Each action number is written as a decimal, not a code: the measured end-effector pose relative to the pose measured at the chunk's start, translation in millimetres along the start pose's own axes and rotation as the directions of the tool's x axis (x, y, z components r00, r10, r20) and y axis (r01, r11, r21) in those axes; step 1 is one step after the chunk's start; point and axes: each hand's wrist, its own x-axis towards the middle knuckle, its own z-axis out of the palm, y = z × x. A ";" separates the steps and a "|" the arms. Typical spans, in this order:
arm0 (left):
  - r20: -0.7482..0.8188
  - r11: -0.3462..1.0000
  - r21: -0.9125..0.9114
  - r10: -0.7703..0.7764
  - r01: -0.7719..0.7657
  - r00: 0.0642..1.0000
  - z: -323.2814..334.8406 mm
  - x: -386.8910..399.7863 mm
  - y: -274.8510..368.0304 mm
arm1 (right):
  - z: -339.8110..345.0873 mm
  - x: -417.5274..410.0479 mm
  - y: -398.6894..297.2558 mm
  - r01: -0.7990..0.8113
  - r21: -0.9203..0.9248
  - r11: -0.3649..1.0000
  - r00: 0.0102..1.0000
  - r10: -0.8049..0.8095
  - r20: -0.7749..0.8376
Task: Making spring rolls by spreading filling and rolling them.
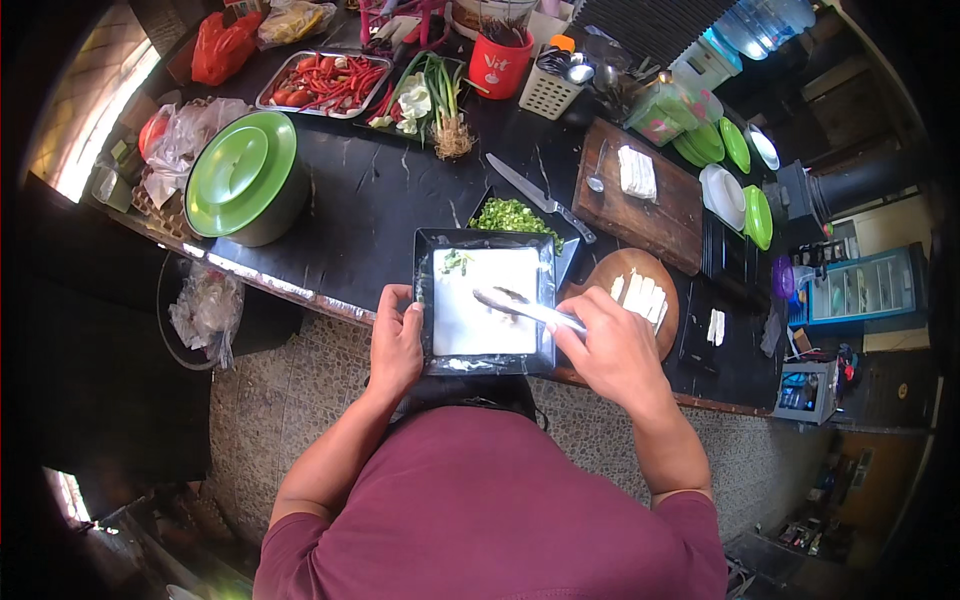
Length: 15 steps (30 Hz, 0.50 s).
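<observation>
My left hand [397, 337] holds the left rim of a square black dish [487, 365] with white batter-like liquid [480, 330] in it. Some green bits float near its far left corner. In my right hand [611, 341] is a metal utensil [517, 306], its far end in the liquid; whether it is a spoon or tongs I cannot tell. Just beyond the dish lie chopped green onions [514, 216] in a dark dish, partly hidden. White strips [641, 294] rest on a round wooden board [664, 270] beside my right hand.
A kitchen knife [540, 196] lies behind the chopped onions. A wooden cutting board [675, 225] bears a white block [637, 172] and a spoon [595, 181]. A green-lidded pot [240, 176] stands at left. Farther back are a tray of red chillies [330, 84] and whole green onions [442, 97].
</observation>
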 end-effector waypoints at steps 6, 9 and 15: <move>-0.021 1.000 -0.021 -0.007 0.006 1.000 2.1 3.2 -0.3 | -12.6 -11.7 1.8 -0.026 -0.009 1.000 0.997 0.025 -0.074; -0.020 1.000 -0.025 0.009 -0.009 1.000 3.3 4.7 -2.6 | -19.2 -13.9 4.7 -0.058 0.061 0.996 0.993 0.064 -0.099; -0.008 0.998 -0.051 -0.028 0.028 1.000 4.2 2.2 5.1 | -32.8 -2.9 39.3 -0.096 0.126 0.987 0.995 0.100 -0.025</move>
